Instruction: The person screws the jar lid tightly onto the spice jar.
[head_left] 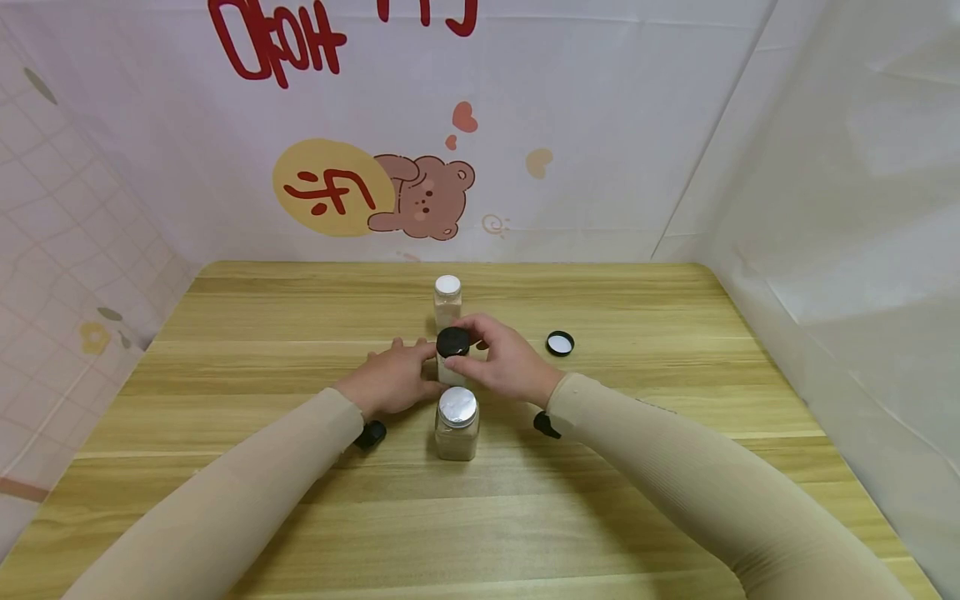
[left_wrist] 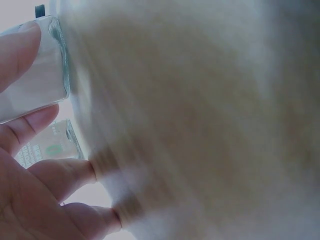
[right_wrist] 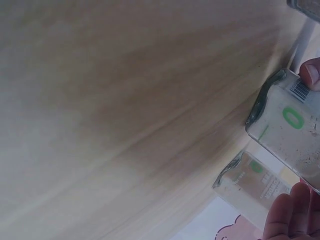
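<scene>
A glass jar of pale powder with a black screw lid stands between the hands. My left hand holds its body low down, thumb and index finger on opposite sides, as the left wrist view shows on the glass. From the right, my right hand grips the black lid with thumb and fingers. Nearer to me stands a similar jar with a silver seal and no lid. Behind the held jar is another jar with a white top; its green-marked label shows in the right wrist view.
A loose black lid with a white liner lies inside up to the right of my right hand. The wooden table ends at printed white cloth behind and on both sides. Small black devices sit under my wrists.
</scene>
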